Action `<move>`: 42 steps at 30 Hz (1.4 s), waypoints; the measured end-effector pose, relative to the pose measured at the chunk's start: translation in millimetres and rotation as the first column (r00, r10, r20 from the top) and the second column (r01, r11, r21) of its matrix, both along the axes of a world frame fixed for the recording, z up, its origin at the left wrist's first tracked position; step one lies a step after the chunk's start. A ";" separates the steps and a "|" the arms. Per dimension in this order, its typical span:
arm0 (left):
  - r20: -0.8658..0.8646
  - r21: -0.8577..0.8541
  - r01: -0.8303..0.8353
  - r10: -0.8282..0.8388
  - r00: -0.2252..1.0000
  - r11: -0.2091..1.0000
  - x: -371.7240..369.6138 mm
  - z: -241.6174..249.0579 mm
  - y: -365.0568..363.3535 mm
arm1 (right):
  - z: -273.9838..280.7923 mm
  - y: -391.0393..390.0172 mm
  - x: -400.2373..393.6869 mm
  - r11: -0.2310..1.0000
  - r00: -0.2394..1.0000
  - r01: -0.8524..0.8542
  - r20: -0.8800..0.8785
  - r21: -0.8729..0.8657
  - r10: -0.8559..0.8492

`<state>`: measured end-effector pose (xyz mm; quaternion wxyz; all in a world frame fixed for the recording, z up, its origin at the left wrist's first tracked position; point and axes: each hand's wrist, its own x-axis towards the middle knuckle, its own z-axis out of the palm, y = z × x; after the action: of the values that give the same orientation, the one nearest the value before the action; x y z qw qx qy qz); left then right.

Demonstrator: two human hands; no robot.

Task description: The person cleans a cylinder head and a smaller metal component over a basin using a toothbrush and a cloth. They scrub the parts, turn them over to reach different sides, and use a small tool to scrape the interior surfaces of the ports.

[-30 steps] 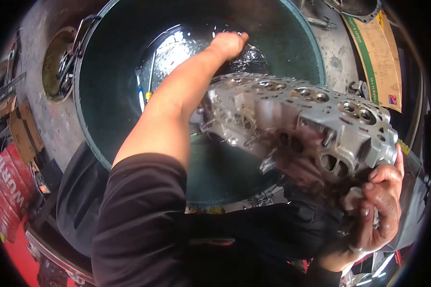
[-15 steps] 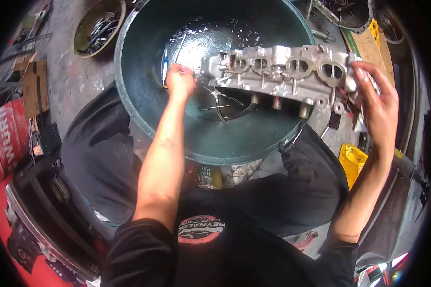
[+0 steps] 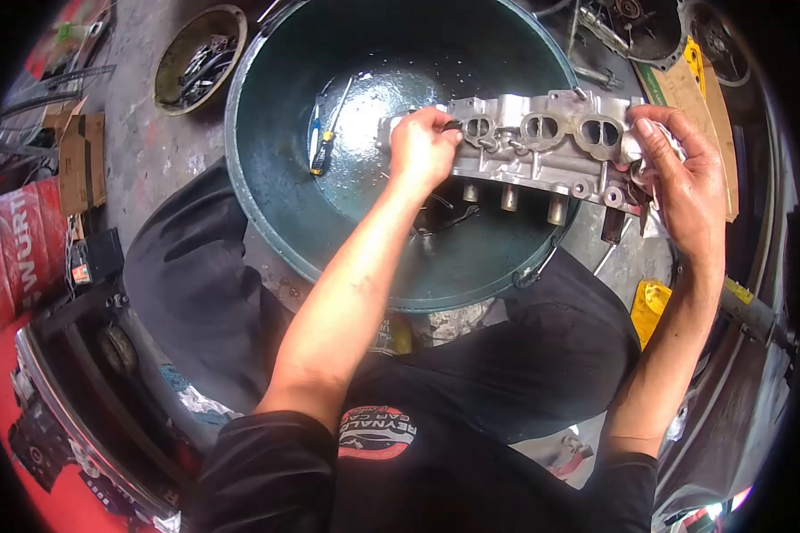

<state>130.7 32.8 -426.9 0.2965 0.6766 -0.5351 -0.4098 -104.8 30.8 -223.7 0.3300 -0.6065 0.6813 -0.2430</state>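
Note:
A grey metal cylinder head (image 3: pixel 529 169) is held over a large dark green tub (image 3: pixel 267 233). My right hand (image 3: pixel 682 173) grips its right end, with a white rag (image 3: pixel 642 147) between palm and metal. My left hand (image 3: pixel 425 149) is at the left end, fingers pinched together beside an oval port; whether something small is between them I cannot make out. Inside the tub lie a screwdriver (image 3: pixel 323 153) with a yellow and black handle and a thin blue tool (image 3: pixel 315 131). Dark tools (image 3: pixel 449 220) below the cylinder head are partly hidden by my left forearm.
A round pan (image 3: pixel 173 91) of metal parts stands on the floor at upper left. Cardboard boxes (image 3: pixel 82 160) and a red Wurth-marked item (image 3: pixel 22 240) are farther left. A metal housing (image 3: pixel 636 27), flattened cardboard (image 3: pixel 716 133) and a yellow object (image 3: pixel 651 309) lie to the right.
My left hand has moved right from the screwdriver to the left end of the cylinder head, uncovering the screwdriver's handle. My right hand still holds the cylinder head.

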 end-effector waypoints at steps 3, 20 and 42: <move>-0.047 0.055 0.009 -0.007 0.999 0.998 -11.9 -0.8 -17.2 | -1.2 -1.3 -0.9 1.000 1.000 0.007 0.000 -0.005 -0.007; 0.099 -0.071 0.304 -0.296 0.950 0.950 12.8 -2.5 -29.0 | 3.0 3.3 6.0 0.999 0.996 0.033 -0.078 -0.028 -0.035; 0.128 -0.113 0.503 -0.489 0.863 0.857 52.8 -14.2 -24.7 | -1.7 0.5 -2.2 0.996 0.990 0.023 -0.137 -0.091 -0.035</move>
<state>183.5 8.1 -441.1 0.2026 0.5116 -0.7327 -0.4005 -106.9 31.3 -225.4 0.2510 -0.6260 0.6997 -0.2354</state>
